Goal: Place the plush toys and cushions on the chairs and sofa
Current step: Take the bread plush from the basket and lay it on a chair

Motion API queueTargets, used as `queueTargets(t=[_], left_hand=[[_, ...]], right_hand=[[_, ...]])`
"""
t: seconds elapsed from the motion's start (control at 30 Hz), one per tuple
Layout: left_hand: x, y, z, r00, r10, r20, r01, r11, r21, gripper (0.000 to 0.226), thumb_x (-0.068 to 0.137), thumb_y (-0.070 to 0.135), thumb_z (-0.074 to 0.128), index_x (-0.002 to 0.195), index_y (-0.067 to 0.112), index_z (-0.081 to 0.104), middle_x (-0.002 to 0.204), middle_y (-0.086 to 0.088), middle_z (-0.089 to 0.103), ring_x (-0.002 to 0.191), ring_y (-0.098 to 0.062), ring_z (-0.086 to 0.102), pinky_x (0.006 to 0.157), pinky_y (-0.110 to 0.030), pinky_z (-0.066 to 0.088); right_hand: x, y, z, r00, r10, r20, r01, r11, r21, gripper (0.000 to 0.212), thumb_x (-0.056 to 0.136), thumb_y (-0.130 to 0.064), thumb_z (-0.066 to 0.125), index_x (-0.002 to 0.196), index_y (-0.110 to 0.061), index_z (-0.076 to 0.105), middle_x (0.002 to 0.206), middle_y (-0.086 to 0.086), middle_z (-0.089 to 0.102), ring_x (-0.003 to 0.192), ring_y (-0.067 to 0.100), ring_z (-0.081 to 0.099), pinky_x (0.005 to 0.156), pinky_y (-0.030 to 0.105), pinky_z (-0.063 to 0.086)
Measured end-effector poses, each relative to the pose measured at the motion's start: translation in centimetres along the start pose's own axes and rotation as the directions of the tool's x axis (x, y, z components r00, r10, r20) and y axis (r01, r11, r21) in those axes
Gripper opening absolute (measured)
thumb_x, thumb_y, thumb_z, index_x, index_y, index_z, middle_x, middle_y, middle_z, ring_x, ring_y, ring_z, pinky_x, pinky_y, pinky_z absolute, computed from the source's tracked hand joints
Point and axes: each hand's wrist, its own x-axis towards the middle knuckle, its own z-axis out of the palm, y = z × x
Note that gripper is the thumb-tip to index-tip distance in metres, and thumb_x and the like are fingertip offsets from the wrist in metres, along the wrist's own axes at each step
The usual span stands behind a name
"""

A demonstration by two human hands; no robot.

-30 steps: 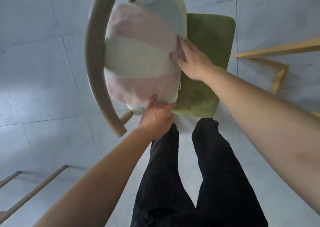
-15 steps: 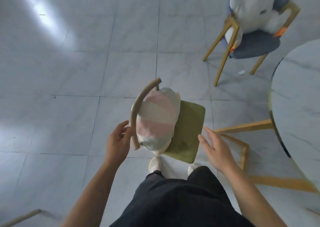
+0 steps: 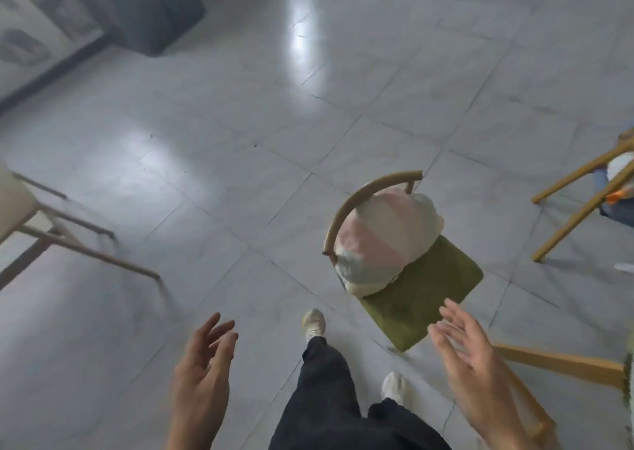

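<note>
1. The left hand (image 3: 202, 374) hangs low in the view with its fingers spread and loosely bent. It holds nothing and has only floor beneath it.
2. The right hand (image 3: 470, 360) is empty too, palm turned inward and fingers apart and relaxed. In the view it sits just in front of the near corner of a chair seat.
3. Between the hands are the person's dark trousers (image 3: 326, 381) and pale shoes (image 3: 314, 322).
4. A rounded soft cushion striped in pastel pink, pale green and cream (image 3: 384, 240) rests on the wooden chair with an olive-green padded seat (image 3: 432, 298). It sits at the back of the seat, leaning against the curved backrest, and the front of the pad is bare.
5. Low on the right, a light wooden beam (image 3: 562, 363) runs close to the right hand.
6. At the far right edge stands a yellow-legged chair (image 3: 583, 195) carrying a white plush toy with orange trim (image 3: 621, 171), mostly cut off.
7. On the left is a blurred cream-seated chair with thin brown legs (image 3: 68, 240).
8. A dark grey cabinet (image 3: 154, 6) stands at the top left on the glossy grey tiled floor (image 3: 240, 123).
</note>
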Motion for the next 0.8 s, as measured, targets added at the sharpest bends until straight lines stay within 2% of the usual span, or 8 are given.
queueTargets(t=[0.07, 0.13, 0.23, 0.33, 0.4, 0.57, 0.67, 0.8], left_hand=[[-3.3, -0.6, -3.8, 0.995, -0.001, -0.104, -0.002, 1.0, -0.022, 0.028, 0.092, 0.022, 0.059, 0.118, 0.034, 0.06, 0.104, 0.012, 0.076, 0.11, -0.026, 0.068, 0.096, -0.048, 0.055], [-6.3, -1.5, -7.9, 0.972, -0.006, -0.235, -0.013, 0.997, -0.08, 0.03, 0.096, 0.013, 0.058, 0.12, 0.03, 0.06, 0.104, 0.008, 0.076, 0.109, -0.025, 0.068, 0.09, -0.035, 0.06], [-9.7, -3.6, -13.3, 0.913, -0.031, -0.406, -0.031, 0.989, -0.144, 0.035, 0.099, 0.002, 0.056, 0.129, 0.019, 0.057, 0.112, 0.002, 0.071, 0.108, -0.03, 0.067, 0.077, -0.017, 0.058], [-12.4, -7.2, -18.0, 0.854, -0.073, -0.515, -0.042, 0.977, -0.208, 0.038, 0.1, 0.004, 0.055, 0.136, 0.014, 0.054, 0.116, -0.001, 0.069, 0.114, -0.034, 0.065, 0.075, -0.017, 0.058], [-13.9, -9.7, -21.3, 0.813, -0.103, -0.573, -0.057, 0.965, -0.255, 0.039, 0.1, 0.004, 0.055, 0.137, 0.014, 0.053, 0.117, 0.0, 0.068, 0.118, -0.035, 0.063, 0.075, -0.016, 0.058], [-18.1, -16.3, -32.1, 0.691, -0.176, -0.701, -0.096, 0.939, -0.331, 0.038, 0.099, 0.005, 0.057, 0.133, 0.02, 0.056, 0.117, 0.006, 0.069, 0.118, -0.032, 0.064, 0.077, -0.015, 0.057], [-20.6, -19.5, -40.3, 0.6, -0.217, -0.77, -0.127, 0.925, -0.359, 0.036, 0.099, 0.005, 0.057, 0.132, 0.02, 0.057, 0.116, 0.006, 0.069, 0.113, -0.029, 0.065, 0.074, -0.013, 0.057], [-23.3, -21.9, -49.9, 0.506, -0.292, -0.811, -0.144, 0.899, -0.414, 0.035, 0.102, 0.006, 0.054, 0.134, 0.02, 0.056, 0.116, 0.006, 0.069, 0.107, -0.019, 0.067, 0.072, -0.015, 0.058]], right_hand=[[-0.8, -0.5, 1.8, 0.993, -0.019, 0.113, 0.024, 0.999, -0.042, 0.049, 0.095, -0.034, 0.064, 0.141, -0.034, 0.05, 0.138, -0.01, 0.057, 0.124, 0.01, 0.058, 0.102, 0.033, 0.048], [-2.0, -1.5, 4.1, 0.972, -0.053, 0.23, 0.069, 0.996, -0.058, 0.05, 0.095, -0.033, 0.064, 0.143, -0.031, 0.049, 0.138, -0.009, 0.057, 0.123, 0.012, 0.058, 0.098, 0.028, 0.046], [-4.3, -3.4, 8.3, 0.916, -0.116, 0.384, 0.151, 0.987, -0.063, 0.051, 0.095, -0.031, 0.064, 0.144, -0.03, 0.049, 0.138, -0.008, 0.058, 0.121, 0.012, 0.059, 0.094, 0.025, 0.046], [-7.5, -4.8, 13.0, 0.837, -0.197, 0.51, 0.279, 0.956, -0.089, 0.053, 0.094, -0.035, 0.063, 0.145, -0.031, 0.047, 0.136, -0.011, 0.057, 0.115, 0.003, 0.059, 0.084, 0.017, 0.045], [-10.0, -5.4, 16.0, 0.795, -0.244, 0.556, 0.345, 0.935, -0.082, 0.054, 0.093, -0.036, 0.063, 0.145, -0.032, 0.047, 0.134, -0.013, 0.058, 0.114, -0.002, 0.057, 0.083, 0.017, 0.046], [-18.0, -6.0, 25.9, 0.705, -0.329, 0.629, 0.469, 0.881, -0.064, 0.052, 0.095, -0.026, 0.063, 0.144, -0.027, 0.048, 0.136, -0.005, 0.059, 0.118, 0.005, 0.059, 0.088, 0.02, 0.046], [-24.0, -6.4, 33.3, 0.625, -0.377, 0.683, 0.544, 0.838, -0.035, 0.049, 0.094, -0.022, 0.065, 0.138, -0.033, 0.047, 0.133, -0.005, 0.06, 0.116, 0.002, 0.06, 0.092, 0.025, 0.05], [-31.3, -7.3, 42.4, 0.523, -0.372, 0.767, 0.594, 0.805, -0.014, 0.053, 0.093, -0.025, 0.063, 0.143, -0.032, 0.044, 0.135, -0.006, 0.059, 0.116, 0.007, 0.062, 0.08, 0.013, 0.046]])
